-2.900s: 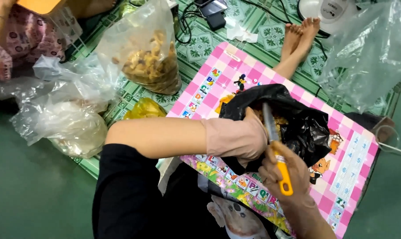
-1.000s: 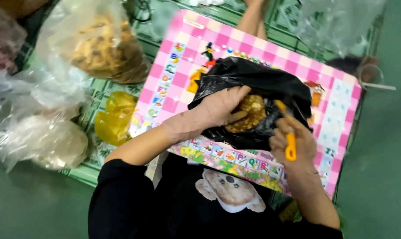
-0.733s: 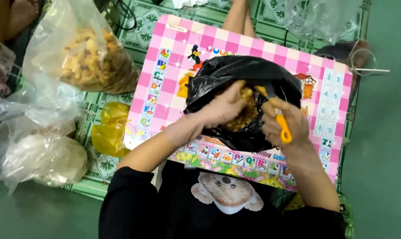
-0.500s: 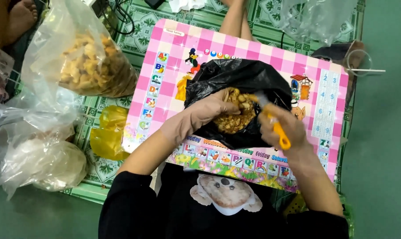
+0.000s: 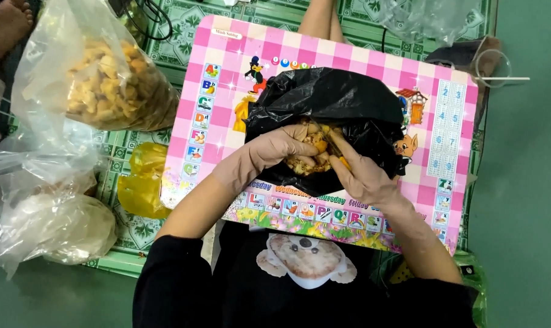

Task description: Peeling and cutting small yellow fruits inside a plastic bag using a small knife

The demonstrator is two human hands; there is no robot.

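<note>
1. Here, the left hand (image 5: 275, 152), in a thin tan glove, has its fingers curled together over a brown lumpy piece (image 5: 306, 159) — they press on its upper left side.
2. The right hand (image 5: 360, 173), gloved the same way, grips an orange-handled tool (image 5: 339, 155); only a sliver of the handle and a thin blade show between the fingers, which are closed around it.
3. The blade tip lies against the brown lumpy piece, between the two hands.
4. That piece sits in the mouth of a black plastic bag (image 5: 330, 100), which is crumpled open beneath both hands.
5. The bag rests on a pink checked board (image 5: 227, 91) printed with cartoon pictures, laid across the person's lap.
6. Left of the board, on a green patterned mat (image 5: 184, 27), stands a clear bag of yellowish-brown chunks (image 5: 114, 88) — well apart from the hands.
7. Nearer the left forearm lies a yellow bag (image 5: 145, 182); further left, a clear bag of pale material (image 5: 63, 228).
</note>
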